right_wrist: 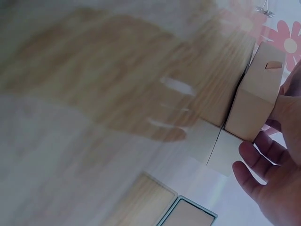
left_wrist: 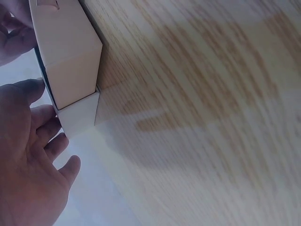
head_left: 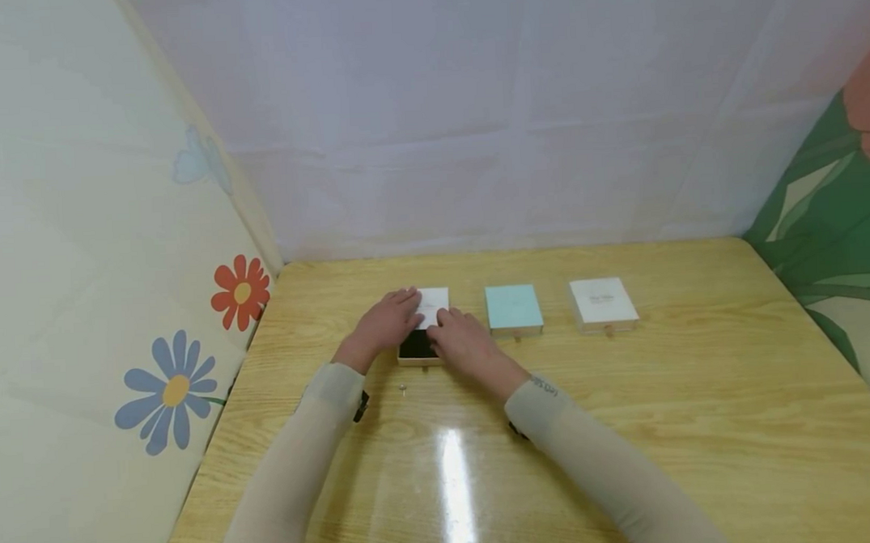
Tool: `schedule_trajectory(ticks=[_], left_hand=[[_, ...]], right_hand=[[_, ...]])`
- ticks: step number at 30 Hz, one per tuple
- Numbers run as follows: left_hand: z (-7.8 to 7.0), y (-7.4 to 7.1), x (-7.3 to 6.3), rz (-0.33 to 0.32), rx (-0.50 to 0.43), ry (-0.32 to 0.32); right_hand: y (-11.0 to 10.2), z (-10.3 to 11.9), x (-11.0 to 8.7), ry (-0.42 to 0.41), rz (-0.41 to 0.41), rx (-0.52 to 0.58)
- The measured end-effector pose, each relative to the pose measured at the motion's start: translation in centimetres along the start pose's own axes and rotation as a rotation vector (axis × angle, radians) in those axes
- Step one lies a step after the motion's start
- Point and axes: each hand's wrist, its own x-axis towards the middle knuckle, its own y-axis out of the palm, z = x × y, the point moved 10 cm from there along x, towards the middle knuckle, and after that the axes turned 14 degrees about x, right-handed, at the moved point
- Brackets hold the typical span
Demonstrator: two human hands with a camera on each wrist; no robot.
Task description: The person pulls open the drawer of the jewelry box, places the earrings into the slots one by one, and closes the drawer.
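A white drawer box (head_left: 436, 296) stands at the left of a row, its pinkish-beige drawer (left_wrist: 70, 52) slid out toward me and showing a black inside (head_left: 414, 345). My left hand (head_left: 388, 322) rests on the white sleeve (left_wrist: 80, 115) at its left, fingers loosely bent along the edge. From the right my right hand (head_left: 471, 347) reaches over the drawer, thumb and forefinger bent near the sleeve's front edge; I cannot tell whether they pinch anything. Small silver jewellery (head_left: 403, 389), resembling earrings, lies on the table before the box.
To the right stand a turquoise box (head_left: 513, 307) and another white box (head_left: 602, 301), both with small front tabs. They share a glossy wood-grain table (head_left: 703, 389). A pale cloth (head_left: 429, 142) hangs behind, and flower-printed cloth (head_left: 78, 279) borders the left side.
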Motion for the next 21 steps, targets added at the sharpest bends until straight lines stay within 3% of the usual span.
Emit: schedule_trajectory(ticks=[16,21], left_hand=[[0.1,0.3,0.1,-0.001,-0.016,-0.012],[0.2,0.2,0.0,0.005,-0.019,-0.015]], right_hand=[[-0.2,-0.1,-0.2,0.003,-0.030,0.041],[-0.1,-1.2,-0.1,0.152,-0.025,0.204]])
